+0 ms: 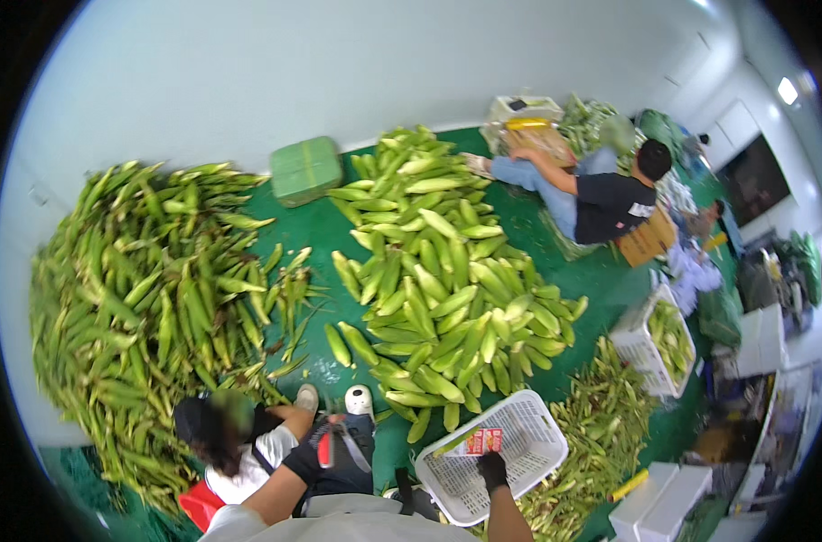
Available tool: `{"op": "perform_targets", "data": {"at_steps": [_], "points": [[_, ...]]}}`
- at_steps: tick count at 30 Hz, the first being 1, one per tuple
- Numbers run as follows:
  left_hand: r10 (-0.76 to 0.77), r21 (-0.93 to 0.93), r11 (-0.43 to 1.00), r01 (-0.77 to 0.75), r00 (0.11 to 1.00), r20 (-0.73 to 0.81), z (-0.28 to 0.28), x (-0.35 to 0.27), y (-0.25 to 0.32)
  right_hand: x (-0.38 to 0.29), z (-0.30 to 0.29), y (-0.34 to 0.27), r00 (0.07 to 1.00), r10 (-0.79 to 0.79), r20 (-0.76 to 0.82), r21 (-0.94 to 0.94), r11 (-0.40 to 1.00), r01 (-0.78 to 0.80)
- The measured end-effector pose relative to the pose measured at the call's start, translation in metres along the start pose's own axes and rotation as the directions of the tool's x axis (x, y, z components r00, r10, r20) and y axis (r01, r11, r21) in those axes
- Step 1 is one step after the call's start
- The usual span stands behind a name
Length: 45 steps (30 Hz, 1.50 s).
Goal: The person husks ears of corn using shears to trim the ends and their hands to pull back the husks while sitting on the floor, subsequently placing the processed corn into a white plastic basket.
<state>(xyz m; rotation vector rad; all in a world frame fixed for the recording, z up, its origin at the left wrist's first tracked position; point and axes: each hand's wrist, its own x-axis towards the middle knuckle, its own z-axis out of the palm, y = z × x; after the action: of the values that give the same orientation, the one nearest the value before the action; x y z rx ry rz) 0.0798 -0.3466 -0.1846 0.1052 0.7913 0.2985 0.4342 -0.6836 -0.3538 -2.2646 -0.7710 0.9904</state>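
Observation:
My left hand [314,447], in a dark glove, is closed around a knife [354,448] with a metal blade; a red part shows beside the hand. My right hand [493,471], in a black glove, reaches over the near side of a white plastic crate [554,433]. Its fingers are at the lower edge of a red and white printed packet [484,442]; whether they grip it is unclear. A green corn ear [456,442] lies in the crate beside the packet. Beyond the crate spreads a heap of corn ears in husk [445,291].
A larger corn heap [140,291] fills the left. A seated co-worker [248,447] is close by my left arm; another [607,203] sits at the upper right. Husks [601,406] lie right of the crate, near a filled crate [655,345] and white boxes [662,501]. A green bale [306,169] stands by the wall.

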Motion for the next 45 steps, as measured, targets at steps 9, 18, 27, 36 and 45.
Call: {"op": "perform_targets", "data": {"at_steps": [9,18,27,36,45], "points": [[0.137,-0.1,0.983,-0.151,0.982,-0.132,-0.014,-0.019,0.143,0.195,0.038,-0.238,0.998,-0.032,0.048,0.312,0.95,0.016],[0.326,-0.017,0.934,-0.356,0.872,-0.365,-0.012,-0.062,0.216,0.205,0.0,-0.345,0.949,0.226,0.219,-0.402,0.907,-0.124],[0.594,0.272,0.784,-0.557,0.547,-0.59,-0.048,-0.01,0.307,0.379,0.104,-0.426,0.809,0.424,0.406,-0.461,0.86,-0.22],[0.928,0.973,0.23,-0.028,0.307,-0.211,-0.049,0.044,0.48,0.595,0.192,-0.788,0.824,-0.417,0.383,0.36,0.889,0.282],[0.622,0.679,0.732,0.058,0.349,-0.701,-0.026,0.029,0.578,0.644,0.236,-0.935,0.73,-0.182,0.659,-0.459,0.672,0.582]]}}
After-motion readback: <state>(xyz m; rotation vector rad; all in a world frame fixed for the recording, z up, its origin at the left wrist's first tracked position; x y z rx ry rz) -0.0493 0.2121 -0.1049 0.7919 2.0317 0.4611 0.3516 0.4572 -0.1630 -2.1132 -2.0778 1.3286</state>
